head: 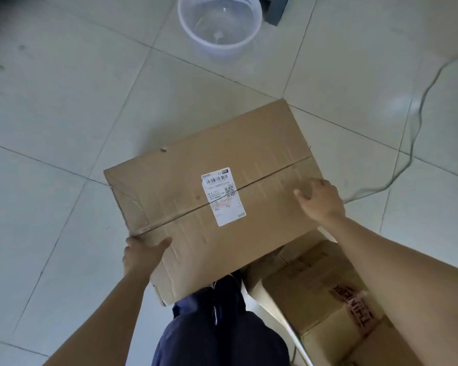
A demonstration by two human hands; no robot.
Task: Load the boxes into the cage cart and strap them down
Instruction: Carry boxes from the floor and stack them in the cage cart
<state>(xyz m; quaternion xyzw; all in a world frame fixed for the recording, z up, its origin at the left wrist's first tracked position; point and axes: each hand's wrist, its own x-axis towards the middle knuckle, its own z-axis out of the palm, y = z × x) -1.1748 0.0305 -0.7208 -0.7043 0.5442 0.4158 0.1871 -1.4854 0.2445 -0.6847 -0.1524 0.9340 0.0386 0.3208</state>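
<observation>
While no cage cart and no strap can be found anywhere in the head view, the task is judged to be at an early loading stage, with strapping wholly outstanding. One large cardboard box (185,186) is in hand, apparently carried level in front of the person's body above the floor; its top flaps are closed along a centre seam and a white shipping label (223,196) sits across that seam. The left hand (143,253) grips the near left corner, thumb laid on top and fingers out of sight underneath. The right hand (320,199) clasps the right edge, thumb on the top face and fingers bent over the side. A second cardboard box (320,294), sealed with red printed tape (354,305), lies low at the person's right side, partly under the held box, and appears to await loading; whether further boxes exist cannot be told. The surface is a floor of pale glazed tiles (64,114) with dark grout lines and a few scuffs. A clear plastic tub (218,25) stands on it well ahead of the box, a thin cable (418,112) trails across the tiles to the right, and a dark object (275,9) shows at the top edge, too cropped to identify. The person's dark blue trousers (217,334) are visible below the box.
</observation>
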